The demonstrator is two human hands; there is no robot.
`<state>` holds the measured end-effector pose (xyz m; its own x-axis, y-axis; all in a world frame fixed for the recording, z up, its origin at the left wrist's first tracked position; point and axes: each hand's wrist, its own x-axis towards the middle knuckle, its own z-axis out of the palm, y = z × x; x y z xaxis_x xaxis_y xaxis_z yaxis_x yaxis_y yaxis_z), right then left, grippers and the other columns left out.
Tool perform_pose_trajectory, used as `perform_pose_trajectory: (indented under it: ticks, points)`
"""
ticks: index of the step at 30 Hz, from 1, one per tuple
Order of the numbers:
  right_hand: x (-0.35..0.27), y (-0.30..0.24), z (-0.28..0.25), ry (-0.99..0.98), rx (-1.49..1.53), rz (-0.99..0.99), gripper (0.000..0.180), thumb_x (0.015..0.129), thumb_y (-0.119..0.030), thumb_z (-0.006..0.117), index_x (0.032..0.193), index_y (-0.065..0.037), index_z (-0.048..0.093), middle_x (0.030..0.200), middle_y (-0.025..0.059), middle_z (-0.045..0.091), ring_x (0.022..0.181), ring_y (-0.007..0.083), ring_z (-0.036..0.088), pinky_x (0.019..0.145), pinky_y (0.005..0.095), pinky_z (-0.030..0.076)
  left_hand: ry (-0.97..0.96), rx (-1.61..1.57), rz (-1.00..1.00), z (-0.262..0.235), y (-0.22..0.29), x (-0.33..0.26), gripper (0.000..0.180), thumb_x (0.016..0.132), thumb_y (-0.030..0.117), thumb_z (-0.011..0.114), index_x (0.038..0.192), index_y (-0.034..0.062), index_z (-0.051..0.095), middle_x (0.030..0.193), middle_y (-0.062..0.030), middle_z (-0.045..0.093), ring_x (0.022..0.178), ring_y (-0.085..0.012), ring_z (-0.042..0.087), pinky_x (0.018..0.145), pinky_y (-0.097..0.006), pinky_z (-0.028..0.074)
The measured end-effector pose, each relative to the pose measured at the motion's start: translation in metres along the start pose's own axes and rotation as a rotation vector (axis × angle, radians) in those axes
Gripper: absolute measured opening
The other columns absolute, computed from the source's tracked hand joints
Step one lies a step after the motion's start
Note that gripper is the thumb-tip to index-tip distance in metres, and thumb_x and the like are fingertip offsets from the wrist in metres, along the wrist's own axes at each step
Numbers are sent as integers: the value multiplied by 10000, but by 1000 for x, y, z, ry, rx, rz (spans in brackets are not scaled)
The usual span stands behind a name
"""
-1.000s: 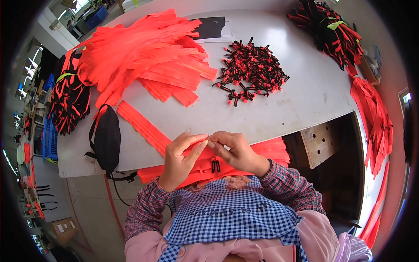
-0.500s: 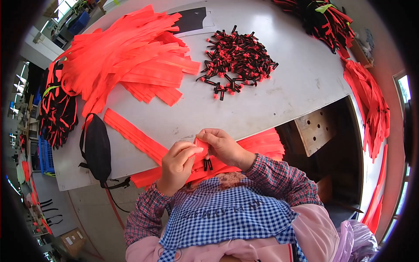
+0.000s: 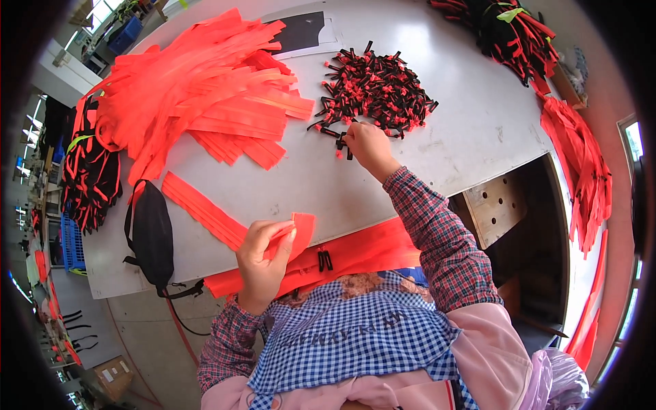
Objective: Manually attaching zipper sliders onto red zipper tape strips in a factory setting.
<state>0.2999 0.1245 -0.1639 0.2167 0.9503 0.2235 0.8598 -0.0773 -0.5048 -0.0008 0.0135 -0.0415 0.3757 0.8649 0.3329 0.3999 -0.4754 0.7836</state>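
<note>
My left hand (image 3: 260,256) pinches the end of a red-orange zipper tape (image 3: 304,231), which stands up from its fingers above the table's near edge. Two black zipper pulls (image 3: 324,260) lie against the red tapes in front of my apron. Farther out, my right hand (image 3: 370,148) reaches to the near edge of a pile of zipper sliders (image 3: 383,85), red with black pulls. Its fingertips close on one slider with a black pull (image 3: 340,142); the grip is partly hidden by the hand.
A big heap of red-orange zipper tapes (image 3: 198,89) covers the table's far left. A black pouch with straps (image 3: 152,236) lies at the left edge. Bundled red and black strips (image 3: 96,171) hang beyond it. An open compartment with a perforated wooden board (image 3: 493,208) is at right.
My right hand has left the tape end and moved forward to the slider pile. My left hand keeps the tape and has shifted slightly left, its end now standing up.
</note>
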Motion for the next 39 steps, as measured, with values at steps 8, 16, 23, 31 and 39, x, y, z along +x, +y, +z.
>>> perform_pose_trajectory:
  ticks: [8,16,23,31,39]
  points:
    - [-43,-49,-68,-160,1171,195,181,977,-206,646,951,-28,628,886,17,670,761,87,626,696,251,513,22,-72,-105,-2,1,8,141,867,6,708,1004,-17,682,972,-97,661,886,-187,653,796,-298,522]
    - [-123,-126,-123,-322,1139,-45,171,934,-54,665,1092,-11,616,925,27,644,808,113,660,718,270,548,-33,-176,18,7,13,19,168,869,-54,682,1033,-19,678,979,-92,649,886,-179,659,776,-281,538]
    - [-124,-141,-124,-116,711,-405,213,855,-42,712,1056,-7,650,958,131,652,824,269,688,721,346,572,-32,-143,102,3,20,13,192,860,-60,689,1047,-15,683,976,-95,652,852,-179,670,734,-275,552]
    - [-125,-144,-119,-33,588,-587,245,834,-45,726,1073,-18,682,951,130,649,827,295,673,704,377,562,-49,-118,77,-2,17,9,188,853,-69,690,1036,-21,689,945,-95,656,840,-177,663,720,-270,536]
    - [-124,-143,-121,-320,1027,-25,256,915,-152,715,1130,-16,677,987,62,689,845,143,661,734,256,528,-81,-449,-106,-10,13,6,213,899,-42,665,1112,-28,666,1040,-75,636,942,-141,637,798,-265,528]
